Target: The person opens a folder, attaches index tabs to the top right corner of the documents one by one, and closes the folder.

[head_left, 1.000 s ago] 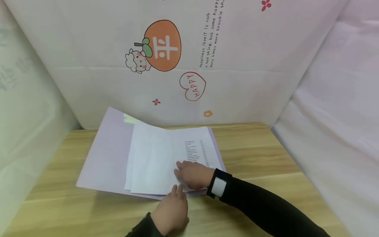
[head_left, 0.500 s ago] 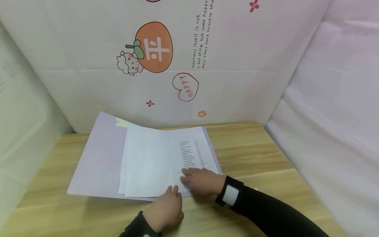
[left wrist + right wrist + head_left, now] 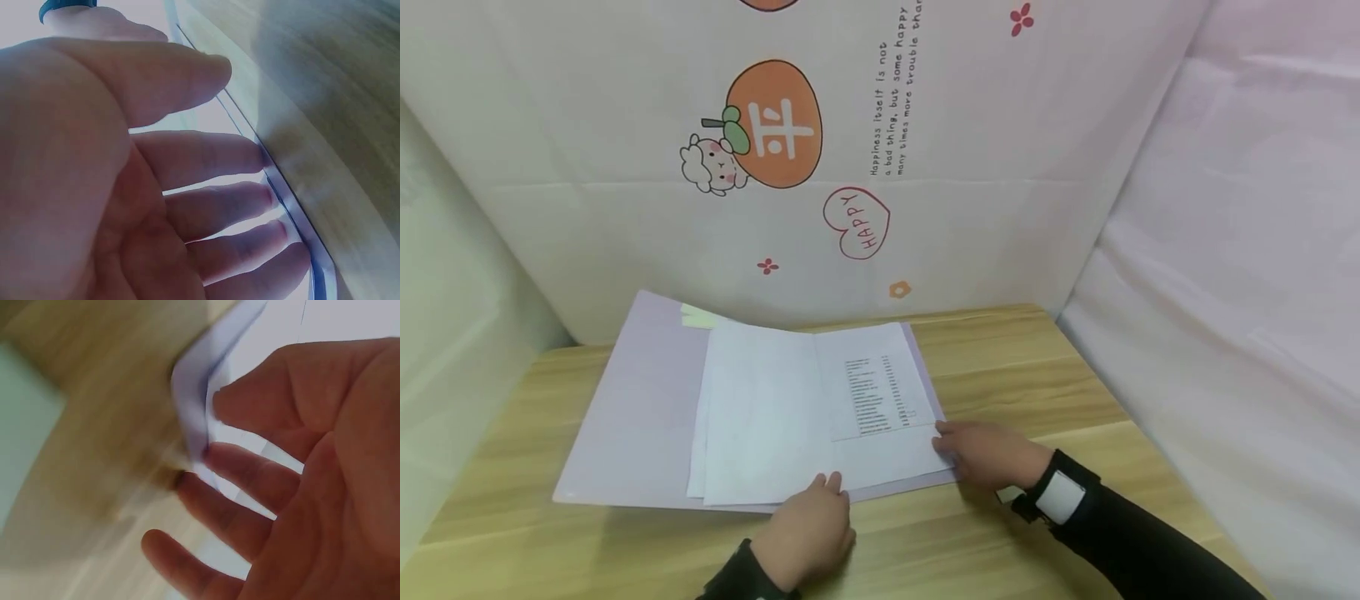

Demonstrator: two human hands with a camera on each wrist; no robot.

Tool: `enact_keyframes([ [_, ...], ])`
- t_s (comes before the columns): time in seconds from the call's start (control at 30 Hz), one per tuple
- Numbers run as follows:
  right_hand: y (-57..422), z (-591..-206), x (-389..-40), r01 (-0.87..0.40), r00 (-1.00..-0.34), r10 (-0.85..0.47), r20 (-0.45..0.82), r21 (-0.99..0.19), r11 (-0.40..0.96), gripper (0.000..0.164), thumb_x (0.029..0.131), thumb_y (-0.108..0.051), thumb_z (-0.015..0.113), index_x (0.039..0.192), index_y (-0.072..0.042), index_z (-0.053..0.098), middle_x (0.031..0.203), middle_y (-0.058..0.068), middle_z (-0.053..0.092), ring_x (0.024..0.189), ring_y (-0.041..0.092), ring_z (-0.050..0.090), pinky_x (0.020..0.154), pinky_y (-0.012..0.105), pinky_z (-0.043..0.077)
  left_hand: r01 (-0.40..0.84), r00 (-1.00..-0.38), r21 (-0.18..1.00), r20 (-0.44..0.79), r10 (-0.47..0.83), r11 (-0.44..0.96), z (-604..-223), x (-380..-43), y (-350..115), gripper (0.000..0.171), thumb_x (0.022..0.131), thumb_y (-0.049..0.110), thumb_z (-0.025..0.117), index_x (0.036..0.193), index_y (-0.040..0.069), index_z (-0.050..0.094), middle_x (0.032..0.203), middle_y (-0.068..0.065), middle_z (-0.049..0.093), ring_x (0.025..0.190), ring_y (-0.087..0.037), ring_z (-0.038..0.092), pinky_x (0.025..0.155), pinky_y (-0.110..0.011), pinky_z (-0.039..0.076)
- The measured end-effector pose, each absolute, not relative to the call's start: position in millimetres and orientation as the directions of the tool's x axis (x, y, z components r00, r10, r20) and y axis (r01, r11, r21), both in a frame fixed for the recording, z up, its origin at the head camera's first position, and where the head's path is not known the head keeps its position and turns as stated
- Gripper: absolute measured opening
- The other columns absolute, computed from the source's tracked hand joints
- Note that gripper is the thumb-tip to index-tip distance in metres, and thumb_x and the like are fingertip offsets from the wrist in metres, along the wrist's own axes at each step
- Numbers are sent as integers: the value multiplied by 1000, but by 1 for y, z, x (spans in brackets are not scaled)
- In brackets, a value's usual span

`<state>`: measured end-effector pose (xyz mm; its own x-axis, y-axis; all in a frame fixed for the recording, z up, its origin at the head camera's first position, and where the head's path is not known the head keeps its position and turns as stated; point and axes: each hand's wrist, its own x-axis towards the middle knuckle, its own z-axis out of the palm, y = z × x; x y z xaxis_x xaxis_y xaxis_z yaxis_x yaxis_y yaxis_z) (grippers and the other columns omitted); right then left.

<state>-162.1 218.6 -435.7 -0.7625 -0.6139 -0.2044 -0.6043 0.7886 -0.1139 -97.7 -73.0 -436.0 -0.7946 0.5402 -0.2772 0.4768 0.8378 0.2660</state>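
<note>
A lavender folder [image 3: 625, 417] lies spread on the table, its left cover raised at the back. White sheets [image 3: 763, 408] fill its middle, and a page with a printed list [image 3: 876, 396] lies on the right side. My left hand [image 3: 808, 529] touches the folder's front edge with extended fingers; in the left wrist view the fingertips [image 3: 253, 156] meet that edge. At the front right corner is my right hand [image 3: 992, 454]. The right wrist view shows its thumb [image 3: 250, 406] over the paper and its other fingers spread beside the corner, without a plain pinch.
The wooden table [image 3: 1015, 367] runs back to a white printed cloth [image 3: 962, 208]. More white cloth [image 3: 1240, 292] hangs at the right side. Pale green strips [image 3: 700, 317] show at the folder's top. A small pale object [image 3: 1009, 494] shows under the right wrist.
My right hand has slid rightward across the printed page to the folder's front right corner, uncovering the list. The left hand stays at the front edge. The head view has shifted slightly.
</note>
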Motion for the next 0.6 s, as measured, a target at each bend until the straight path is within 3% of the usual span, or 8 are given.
enact_keyframes([
  [0.1, 237, -431, -159, -558, -790, -582, -196, -164, 813, 17, 92, -6, 63, 106, -10, 71, 97, 0, 64, 84, 15, 61, 71, 32, 53, 472, -804, 265, -261, 534, 841, -438, -97, -75, 41, 93, 27, 63, 117, -7, 69, 133, -22, 59, 126, -40, 52, 101, -50, 44],
  [0.17, 252, -428, -155, -543, -800, -567, -197, -165, 823, 18, 88, -6, 66, 104, -10, 71, 91, -4, 59, 78, 13, 57, 68, 33, 51, 473, -809, 266, -247, 534, 840, -439, -97, -78, 41, 93, 27, 64, 115, -7, 69, 132, -22, 59, 124, -40, 53, 100, -50, 45],
  [0.33, 286, -423, -141, -465, -834, -485, -262, -141, 874, 54, 74, -8, 74, 127, -7, 66, 125, 13, 59, 106, 29, 61, 81, 44, 53, 489, -809, 279, -210, 550, 826, -438, -96, -85, 38, 92, 27, 66, 112, -6, 71, 131, -23, 60, 123, -41, 54, 99, -51, 45],
  [0.43, 298, -423, -132, -427, -846, -452, -283, -150, 892, 67, 68, -11, 80, 133, -8, 63, 134, 20, 53, 106, 33, 61, 78, 44, 54, 506, -803, 279, -194, 564, 816, -438, -95, -87, 37, 92, 27, 65, 110, -5, 71, 130, -24, 60, 123, -41, 55, 98, -51, 46],
  [0.5, 304, -426, -127, -437, -847, -464, -258, -158, 886, 66, 68, -12, 81, 131, -6, 63, 132, 22, 53, 101, 31, 63, 75, 42, 55, 518, -799, 270, -187, 572, 812, -439, -95, -87, 37, 92, 28, 65, 111, -4, 71, 130, -23, 61, 122, -40, 55, 99, -51, 45],
  [0.6, 309, -432, -124, -476, -845, -500, -190, -159, 865, 51, 71, -9, 80, 120, -6, 67, 121, 17, 58, 90, 22, 63, 73, 37, 55, 540, -792, 240, -181, 584, 807, -438, -95, -87, 38, 93, 29, 65, 115, -1, 71, 130, -21, 61, 123, -38, 55, 101, -48, 44],
])
